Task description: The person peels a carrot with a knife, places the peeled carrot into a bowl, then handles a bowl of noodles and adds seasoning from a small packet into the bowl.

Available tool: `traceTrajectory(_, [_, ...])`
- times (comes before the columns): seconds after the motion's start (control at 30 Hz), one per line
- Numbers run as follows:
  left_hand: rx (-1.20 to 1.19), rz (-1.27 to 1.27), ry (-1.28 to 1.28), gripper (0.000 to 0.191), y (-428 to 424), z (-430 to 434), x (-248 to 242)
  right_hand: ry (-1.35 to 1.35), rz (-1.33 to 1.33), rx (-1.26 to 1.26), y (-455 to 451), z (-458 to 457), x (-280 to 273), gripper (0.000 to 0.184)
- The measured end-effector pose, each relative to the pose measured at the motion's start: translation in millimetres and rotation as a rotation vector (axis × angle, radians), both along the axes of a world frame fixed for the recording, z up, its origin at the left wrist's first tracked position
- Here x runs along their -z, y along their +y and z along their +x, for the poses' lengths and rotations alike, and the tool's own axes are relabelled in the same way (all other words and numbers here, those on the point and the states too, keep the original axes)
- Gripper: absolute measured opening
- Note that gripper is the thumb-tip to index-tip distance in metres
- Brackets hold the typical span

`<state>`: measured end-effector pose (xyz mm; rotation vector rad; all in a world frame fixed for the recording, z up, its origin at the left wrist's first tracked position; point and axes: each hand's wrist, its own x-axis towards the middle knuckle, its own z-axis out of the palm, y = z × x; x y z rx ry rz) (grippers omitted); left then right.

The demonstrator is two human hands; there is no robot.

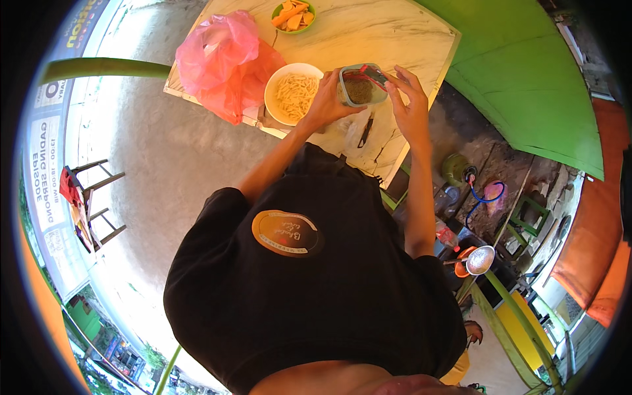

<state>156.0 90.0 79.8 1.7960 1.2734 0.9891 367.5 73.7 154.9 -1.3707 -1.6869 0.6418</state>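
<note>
My left hand (328, 101) grips the side of a clear plastic tub (353, 101) that holds a brown, ground or granular substance. On the tub's other side, my right hand (407, 98) pinches a small red and dark packet (374, 75) between thumb and fingers, over the tub's rim. Beside my left hand stands a white bowl (296, 94) of pale, strip-shaped pieces. Below the tub, a black-handled utensil (366, 132) lies on the table near a piece of clear plastic (351, 131).
A pink plastic bag (222, 64) and a green bowl of orange pieces (294, 17) are on the marble-patterned table (355, 29). Down at the right are a green gas cylinder (456, 169), a plastic bottle (446, 234) and a metal strainer (480, 260). A chair (94, 205) stands far left.
</note>
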Motion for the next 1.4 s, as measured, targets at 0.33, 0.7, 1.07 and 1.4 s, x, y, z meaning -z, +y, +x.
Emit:
traceTrajectory(0.33, [-0.132,-0.095,-0.164,0.085,79.1,51.8,79.8,0.944,-0.309,0.32,-28.0,-11.5,36.7,0.013])
traceTrajectory(0.7, [-0.153,-0.142,0.005,0.105,73.8,14.7,132.0,0.956,-0.56,0.206,-52.4,-28.2,57.4,0.029])
traceTrajectory(1.07, [0.129,-0.594,-0.27,0.049,24.0,-95.3,-12.1,0.474,-0.644,-0.135,12.8,-79.4,62.2,0.021])
traceTrajectory(1.4, [0.058,-0.441,-0.627,0.023,51.4,-116.6,16.6,0.399,-0.455,-0.053,39.6,-123.4,70.1,0.021])
